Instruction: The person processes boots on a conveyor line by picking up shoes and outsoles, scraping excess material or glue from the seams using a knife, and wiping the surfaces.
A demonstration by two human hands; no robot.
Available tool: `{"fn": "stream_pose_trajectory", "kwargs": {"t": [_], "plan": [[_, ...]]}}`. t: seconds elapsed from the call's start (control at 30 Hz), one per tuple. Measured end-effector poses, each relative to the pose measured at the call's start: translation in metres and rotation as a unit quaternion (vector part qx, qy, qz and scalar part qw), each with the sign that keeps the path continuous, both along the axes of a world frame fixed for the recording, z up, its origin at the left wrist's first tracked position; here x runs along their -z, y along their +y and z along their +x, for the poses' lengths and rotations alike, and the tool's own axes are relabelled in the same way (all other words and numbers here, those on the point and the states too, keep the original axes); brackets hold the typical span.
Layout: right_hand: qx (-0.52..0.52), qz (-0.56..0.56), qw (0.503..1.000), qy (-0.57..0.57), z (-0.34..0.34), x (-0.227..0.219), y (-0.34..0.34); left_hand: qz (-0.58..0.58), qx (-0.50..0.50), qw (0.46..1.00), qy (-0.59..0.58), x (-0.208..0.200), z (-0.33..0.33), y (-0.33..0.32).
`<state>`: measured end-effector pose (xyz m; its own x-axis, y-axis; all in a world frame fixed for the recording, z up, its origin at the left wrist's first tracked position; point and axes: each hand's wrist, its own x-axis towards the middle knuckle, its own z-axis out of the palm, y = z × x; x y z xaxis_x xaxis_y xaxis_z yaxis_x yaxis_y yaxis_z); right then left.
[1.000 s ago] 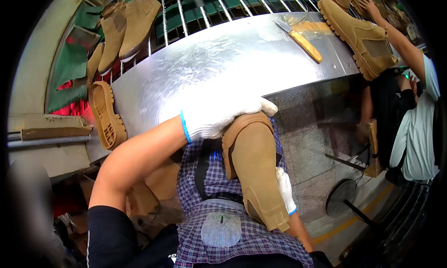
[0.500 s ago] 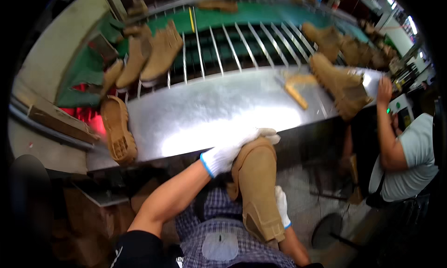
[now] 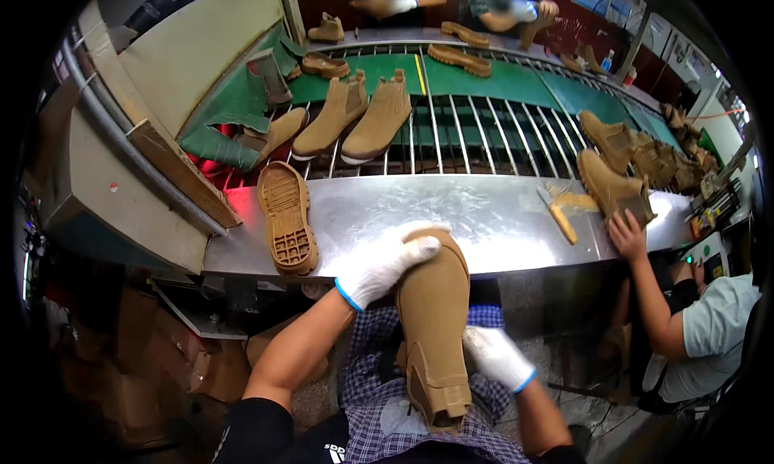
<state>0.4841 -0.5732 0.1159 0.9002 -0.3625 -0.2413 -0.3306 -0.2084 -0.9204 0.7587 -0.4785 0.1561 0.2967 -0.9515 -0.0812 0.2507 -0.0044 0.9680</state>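
A tan suede ankle boot (image 3: 435, 311) is held over my lap, its toe pointing toward the bench and its shaft toward me. My white-gloved left hand (image 3: 387, 262) grips it at the toe, the thumb lying over the upper. At the boot's right side, my gloved right hand (image 3: 501, 359) is closed against the lower edge; some of its fingertips are hidden behind the boot. The boot's underside faces away from view. On the metal bench to the left lies a loose tan sole (image 3: 288, 222), tread up.
The metal bench (image 3: 387, 206) fronts a roller rack carrying two boots (image 3: 355, 121). A yellow-handled tool (image 3: 564, 218) rests on the right. Beside it, a co-worker's hand (image 3: 627, 237) touches another boot (image 3: 609, 182). More people work beyond the green belt (image 3: 371, 73).
My view has lifted and swung left, showing more of the far side. My right hand has come out from behind the boot. The co-worker's hand now touches a boot on the bench.
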Motion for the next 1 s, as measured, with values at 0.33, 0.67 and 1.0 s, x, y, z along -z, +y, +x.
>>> {"fn": "stream_pose_trajectory", "kwargs": {"t": [0.33,0.67,1.0], "plan": [[0.14,0.142,0.963,-0.183,0.087,-0.018,-0.067,-0.04,0.025,0.99,0.133,0.016,0.018,0.002],[-0.083,-0.08,0.988,-0.102,0.104,-0.085,-0.094,0.023,-0.085,0.984,0.156,0.021,-0.034,-0.024],[0.268,-0.002,0.836,-0.479,0.036,-0.125,-0.049,0.02,0.002,0.959,0.284,0.06,-0.084,0.102]]}}
